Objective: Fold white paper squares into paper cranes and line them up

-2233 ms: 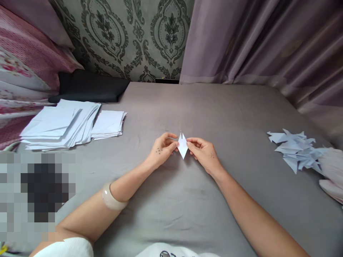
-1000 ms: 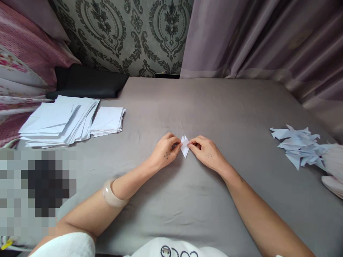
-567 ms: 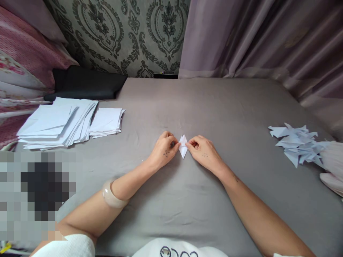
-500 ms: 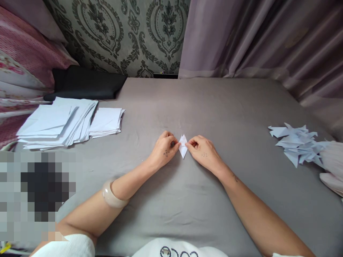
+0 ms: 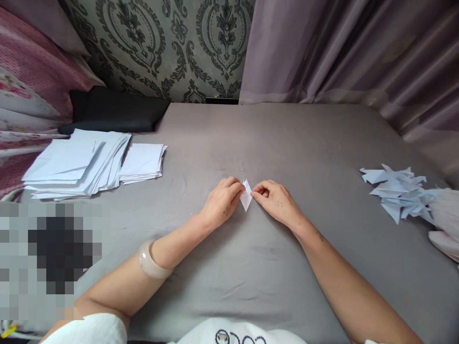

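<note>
Folded paper (image 5: 245,198) pinched between the left hand (image 5: 222,203) and the right hand (image 5: 277,201).

Well to the left of the left hand and farther out lies a large stack of white paper (image 5: 77,165), with a black item (image 5: 116,112) just beyond it; beside the stack, closer to the hand, sits a smaller stack (image 5: 141,161). A pale bangle (image 5: 152,260) circles the left forearm. The left hand is narrowed, thumb and fingers closed on the paper's left edge. The small white diamond stands just right of those fingertips, one point aimed back toward the person. The right hand, likewise narrow, pinches its right edge. Well to the right of that hand, a pile of folded paper shapes (image 5: 401,191) rests on the grey cloth (image 5: 287,138).
</note>
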`<state>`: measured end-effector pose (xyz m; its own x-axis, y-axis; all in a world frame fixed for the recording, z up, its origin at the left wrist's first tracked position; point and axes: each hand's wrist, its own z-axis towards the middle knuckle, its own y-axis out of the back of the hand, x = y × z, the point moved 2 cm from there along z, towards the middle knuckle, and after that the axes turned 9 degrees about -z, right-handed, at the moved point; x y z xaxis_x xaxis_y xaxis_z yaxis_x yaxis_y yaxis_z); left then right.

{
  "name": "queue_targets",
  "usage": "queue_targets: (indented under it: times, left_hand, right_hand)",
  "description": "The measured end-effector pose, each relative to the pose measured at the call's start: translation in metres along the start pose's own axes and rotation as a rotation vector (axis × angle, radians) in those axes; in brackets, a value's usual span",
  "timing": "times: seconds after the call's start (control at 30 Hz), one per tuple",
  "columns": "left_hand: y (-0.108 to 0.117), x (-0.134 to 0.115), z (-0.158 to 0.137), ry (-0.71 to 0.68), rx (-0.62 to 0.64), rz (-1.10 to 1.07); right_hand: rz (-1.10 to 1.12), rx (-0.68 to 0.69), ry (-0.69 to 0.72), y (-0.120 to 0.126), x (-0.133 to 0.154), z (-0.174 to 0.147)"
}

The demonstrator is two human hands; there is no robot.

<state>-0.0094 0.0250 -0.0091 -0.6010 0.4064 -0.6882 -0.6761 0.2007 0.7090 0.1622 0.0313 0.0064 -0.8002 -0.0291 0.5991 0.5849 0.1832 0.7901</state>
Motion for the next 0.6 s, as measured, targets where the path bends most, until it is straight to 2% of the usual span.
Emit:
queue_targets:
  times: [0.2, 0.37, 0.5, 0.6]
  left_hand:
    - [0.002, -0.013, -0.007, -0.109, 0.143, 0.334]
    - [0.0, -0.028, -0.011, -0.131, 0.262, 0.535]
    - [0.0, -0.032, -0.014, -0.106, 0.292, 0.544]
    - [0.003, -0.025, -0.015, -0.065, 0.208, 0.414]
  right_hand:
    - [0.079, -0.057, 0.05, -0.003, -0.012, -0.004]
    - [0.065, -0.154, 0.244, -0.008, -0.014, -0.012]
    - [-0.142, -0.165, 0.343, -0.009, -0.007, -0.021]
    - [-0.339, -0.148, 0.363, -0.008, -0.002, -0.026]
